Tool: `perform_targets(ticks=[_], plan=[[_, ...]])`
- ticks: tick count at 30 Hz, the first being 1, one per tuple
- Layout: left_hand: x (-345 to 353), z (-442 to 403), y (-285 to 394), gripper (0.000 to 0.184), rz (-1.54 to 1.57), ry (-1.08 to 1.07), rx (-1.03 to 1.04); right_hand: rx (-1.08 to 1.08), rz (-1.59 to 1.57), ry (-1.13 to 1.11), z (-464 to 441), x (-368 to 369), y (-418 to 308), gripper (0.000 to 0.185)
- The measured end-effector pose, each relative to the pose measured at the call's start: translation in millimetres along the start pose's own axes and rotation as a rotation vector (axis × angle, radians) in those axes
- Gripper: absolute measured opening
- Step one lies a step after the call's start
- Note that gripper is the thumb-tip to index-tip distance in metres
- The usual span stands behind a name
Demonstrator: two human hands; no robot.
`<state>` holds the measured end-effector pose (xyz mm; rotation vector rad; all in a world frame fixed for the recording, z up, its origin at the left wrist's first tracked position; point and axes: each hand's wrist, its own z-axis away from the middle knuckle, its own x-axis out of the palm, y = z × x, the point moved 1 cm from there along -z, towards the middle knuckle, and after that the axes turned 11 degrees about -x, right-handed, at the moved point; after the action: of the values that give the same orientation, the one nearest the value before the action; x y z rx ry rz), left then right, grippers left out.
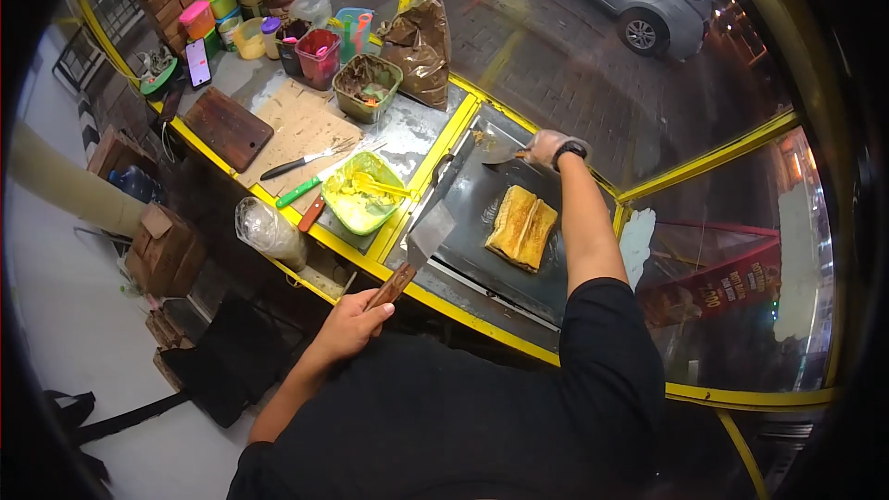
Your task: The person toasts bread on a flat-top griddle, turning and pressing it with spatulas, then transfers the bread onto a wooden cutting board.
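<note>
My left hand (352, 324) is closed around the wooden handle of a spatula (430, 233), its wide metal blade over the griddle's left edge. At the griddle's far side, my right hand (550, 148), in a clear plastic glove, grips a second spatula (500, 150). That blade lies low over the dark griddle (463, 194), close to some brown crumbs. Nearer to me on the griddle sits toasted bread (521, 228), golden brown with a line across its middle. Neither blade touches the bread.
Left of the griddle stand a green tub of yellow spread (361, 194), knives (296, 190), a wooden board (228, 128) and a tub of dark spread (368, 88). A brown plastic bag (417, 51) and a phone (197, 63) are farther back. Yellow-framed glass borders the counter.
</note>
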<state>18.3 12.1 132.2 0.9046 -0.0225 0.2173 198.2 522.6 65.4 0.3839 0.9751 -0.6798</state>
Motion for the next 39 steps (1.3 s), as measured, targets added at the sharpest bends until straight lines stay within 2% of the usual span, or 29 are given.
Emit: perform_targets(ticks=[4,8,9,11,12,14,16,17,18,20,22,26,32,34,35,38,39], plan=[[2,-28,-19,0.024,-0.084,-0.034,0.009,0.122,-0.009,0.156,58,-46,-59,0.039],[6,-60,-23,0.029,-0.231,0.020,0.028,0.260,-0.110,0.280,76,-6,-29,0.040],[9,-67,-16,0.030,-0.293,0.048,0.019,0.323,-0.168,0.396,103,8,-27,0.038],[10,-96,-29,0.033,-0.434,0.103,0.049,0.373,-0.250,0.396,154,49,-18,0.040],[13,-106,-33,0.033,-0.476,0.127,0.094,0.506,-0.409,0.446,175,79,-14,0.042],[23,-127,-35,0.034,-0.557,0.175,0.194,0.569,-0.609,0.478,204,164,2,0.049],[31,-155,-51,0.033,-0.581,0.128,0.207,0.687,-0.704,0.624,231,219,-22,0.053],[37,-160,-53,0.033,-0.623,0.134,0.232,0.678,-0.671,0.675,242,236,-41,0.045],[43,-164,-54,0.033,-0.669,0.137,0.253,0.677,-0.769,0.708,250,248,-61,0.033],[59,-171,-56,0.032,-0.743,0.123,0.252,0.645,-0.828,0.697,259,257,-89,0.024],[76,-177,-60,0.031,-0.817,0.115,0.284,0.668,-0.831,0.755,264,245,-117,0.024],[94,-187,-64,0.032,-0.883,0.073,0.280,0.683,-0.780,0.672,272,235,-126,0.024],[92,-156,-55,0.033,-0.930,0.150,0.236,0.727,-0.801,0.622,286,241,-84,0.028],[95,-149,-66,0.036,-0.990,0.168,0.227,0.709,-0.740,0.599,264,248,-55,0.030],[105,-125,-48,0.037,-1.044,0.112,0.271,0.685,-0.732,0.582,250,247,-38,0.031],[115,-130,-69,0.038,-1.075,0.057,0.195,0.562,-0.712,0.458,221,198,-12,0.033],[124,-124,-66,0.037,-1.072,0.030,0.200,0.529,-0.684,0.490,213,182,-9,0.031]])
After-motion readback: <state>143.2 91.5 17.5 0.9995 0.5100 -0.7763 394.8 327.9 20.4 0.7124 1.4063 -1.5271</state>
